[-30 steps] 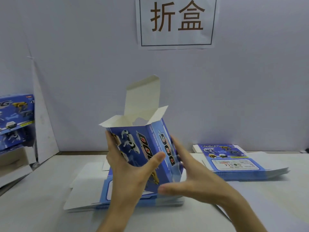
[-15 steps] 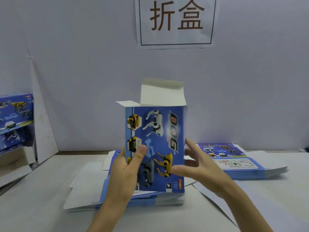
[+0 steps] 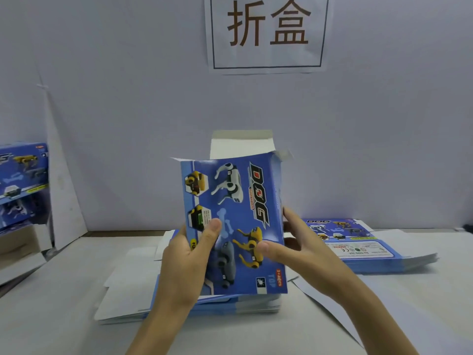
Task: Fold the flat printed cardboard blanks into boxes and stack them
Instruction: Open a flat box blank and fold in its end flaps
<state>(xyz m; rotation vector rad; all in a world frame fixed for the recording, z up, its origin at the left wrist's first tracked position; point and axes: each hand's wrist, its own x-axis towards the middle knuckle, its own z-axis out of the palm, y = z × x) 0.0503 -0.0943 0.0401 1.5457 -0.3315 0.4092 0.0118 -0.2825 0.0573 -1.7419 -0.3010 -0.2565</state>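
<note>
White bench (image 3: 64, 290) fills the view, and on it lie flat blue blanks in two lots: the near pile (image 3: 230, 303) right under the action, the right pile (image 3: 363, 249) off to the side. Finished boxes (image 3: 23, 180) sit stacked at far left. Held up over the near pile is the box (image 3: 238, 221), upright, with its printed front facing us. The left hand (image 3: 184, 262) grips its left edge, thumb on the front. The right hand (image 3: 302, 249) clasps the right edge, thumb on the front too. The top flap (image 3: 242, 144) stands open, side tabs out. This looks like the closing step. Next, I reckon: tabs in, flap tucked squarely, then across to the stack.
</note>
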